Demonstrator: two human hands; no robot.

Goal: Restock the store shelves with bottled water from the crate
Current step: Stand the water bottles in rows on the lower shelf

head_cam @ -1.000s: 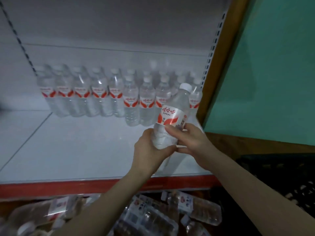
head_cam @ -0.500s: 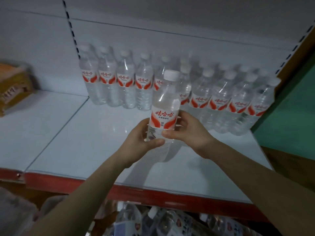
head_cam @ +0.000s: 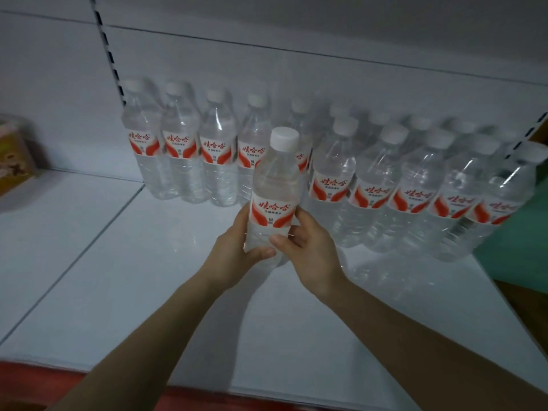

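A clear water bottle point(head_cam: 275, 185) with a white cap and a red-and-white label stands upright over the white shelf point(head_cam: 133, 277). My left hand point(head_cam: 237, 250) grips its lower body from the left and my right hand point(head_cam: 308, 247) grips it from the right. Whether its base touches the shelf is hidden by my hands. Behind it, rows of several identical bottles point(head_cam: 373, 185) stand along the shelf's back, reaching nearer the front on the right. The crate is out of view.
A yellow-orange package point(head_cam: 12, 155) sits on the neighbouring shelf section at far left. A slotted upright point(head_cam: 109, 54) divides the back panels. The shelf has a red front edge point(head_cam: 35, 378). A green wall point(head_cam: 527, 232) borders the right end.
The bottle has moved forward toward the standing rows, still held by both hands. The view has shifted closer and to the left; the loose bottles below the shelf have dropped out of sight.
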